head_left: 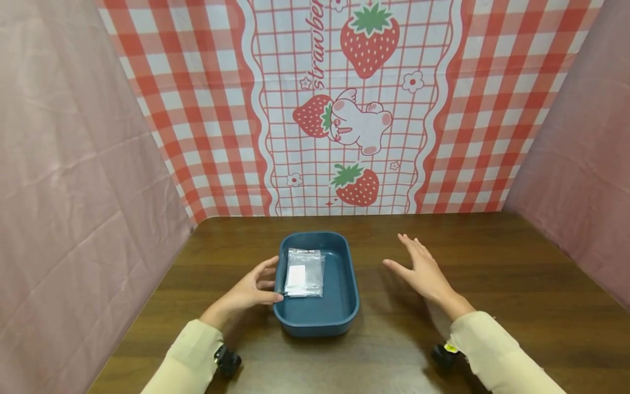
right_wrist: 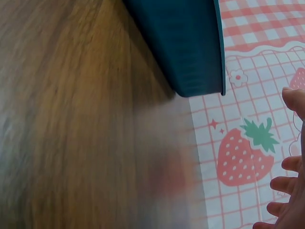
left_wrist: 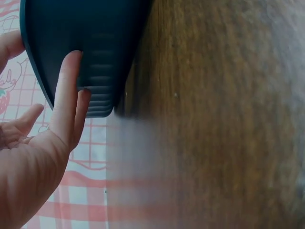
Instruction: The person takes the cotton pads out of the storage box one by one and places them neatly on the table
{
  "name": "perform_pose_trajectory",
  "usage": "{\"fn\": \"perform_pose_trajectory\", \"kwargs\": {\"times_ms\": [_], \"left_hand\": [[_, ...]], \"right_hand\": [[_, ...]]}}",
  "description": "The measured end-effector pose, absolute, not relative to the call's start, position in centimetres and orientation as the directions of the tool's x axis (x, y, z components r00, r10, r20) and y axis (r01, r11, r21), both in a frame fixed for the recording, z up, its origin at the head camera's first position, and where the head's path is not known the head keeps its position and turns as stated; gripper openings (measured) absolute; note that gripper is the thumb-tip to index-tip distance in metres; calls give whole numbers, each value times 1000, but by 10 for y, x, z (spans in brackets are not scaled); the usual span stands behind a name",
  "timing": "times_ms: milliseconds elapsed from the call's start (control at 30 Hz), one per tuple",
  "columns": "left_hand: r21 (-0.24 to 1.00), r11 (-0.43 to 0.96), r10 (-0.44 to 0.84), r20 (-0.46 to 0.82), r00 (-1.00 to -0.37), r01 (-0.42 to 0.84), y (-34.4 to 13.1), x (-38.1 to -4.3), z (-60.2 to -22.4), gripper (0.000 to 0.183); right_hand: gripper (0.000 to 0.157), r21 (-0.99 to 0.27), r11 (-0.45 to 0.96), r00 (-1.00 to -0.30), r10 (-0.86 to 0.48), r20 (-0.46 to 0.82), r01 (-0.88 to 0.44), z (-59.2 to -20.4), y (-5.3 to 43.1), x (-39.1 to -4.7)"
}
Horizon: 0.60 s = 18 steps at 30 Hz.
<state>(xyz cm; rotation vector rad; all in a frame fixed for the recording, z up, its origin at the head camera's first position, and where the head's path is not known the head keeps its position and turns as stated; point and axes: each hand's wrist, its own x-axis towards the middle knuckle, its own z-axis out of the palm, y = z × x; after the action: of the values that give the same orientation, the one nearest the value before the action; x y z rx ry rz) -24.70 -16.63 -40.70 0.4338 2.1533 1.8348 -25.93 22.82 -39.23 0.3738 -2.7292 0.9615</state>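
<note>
A dark blue rectangular bin [head_left: 317, 316] stands on the table, and clear zip-lock plastic bags [head_left: 310, 273] with a white patch lie inside it toward its left side. My left hand [head_left: 251, 287] is at the bin's left wall, thumb tip at the rim and fingers extended along the outside. In the left wrist view, the fingers [left_wrist: 66, 95] lie against the ribbed outer wall [left_wrist: 102, 62]. My right hand [head_left: 425, 276] hovers to the right of the bin, apart from it, with fingers spread and holding nothing.
The brown wooden table [head_left: 517, 273] extends to both sides of the bin. A red-and-white checked cloth [head_left: 211, 109] with strawberry prints hangs behind it. Pink cloths [head_left: 98, 191] hang at the left and right. Small black devices [head_left: 227, 361] are worn at both wrists.
</note>
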Motion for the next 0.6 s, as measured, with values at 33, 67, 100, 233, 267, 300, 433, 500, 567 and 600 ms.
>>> {"fn": "perform_pose_trajectory", "kwargs": {"times_ms": [33,67,100,233,267,300,433,500,567,600], "left_hand": [[988,149,404,-20,-915,44,-166,-247,-407,86],[988,148,406,-24,-914,40,-165,-247,-407,86],[988,150,408,-31,-913,34,-165,-248,-407,85],[987,160,415,-56,-908,12,-165,-248,-406,82],[987,163,417,-63,-907,6,-165,-249,-406,82],[986,164,420,-67,-905,3,-166,-249,-406,81],[987,162,429,-75,-900,-5,-166,-250,-406,81],[987,161,429,-76,-900,-6,-166,-249,-406,81],[986,164,423,-81,-903,-12,-166,-249,-406,81],[986,166,420,-84,-904,-15,-166,-249,-406,81]], "right_hand": [[82,-594,743,-944,-160,289,-308,-392,227,-260],[82,-609,732,-945,-157,287,-306,-392,225,-261],[82,-624,720,-947,-153,283,-303,-392,223,-261],[80,-675,678,-953,-142,268,-291,-389,214,-265],[79,-685,668,-953,-143,267,-292,-388,212,-265],[78,-694,657,-953,-144,268,-295,-388,209,-266],[78,-734,612,-954,-146,263,-296,-383,200,-269],[79,-755,590,-957,-141,253,-287,-381,196,-271],[79,-772,574,-961,-135,240,-273,-379,193,-273],[79,-778,567,-962,-134,237,-270,-378,191,-274]]}}
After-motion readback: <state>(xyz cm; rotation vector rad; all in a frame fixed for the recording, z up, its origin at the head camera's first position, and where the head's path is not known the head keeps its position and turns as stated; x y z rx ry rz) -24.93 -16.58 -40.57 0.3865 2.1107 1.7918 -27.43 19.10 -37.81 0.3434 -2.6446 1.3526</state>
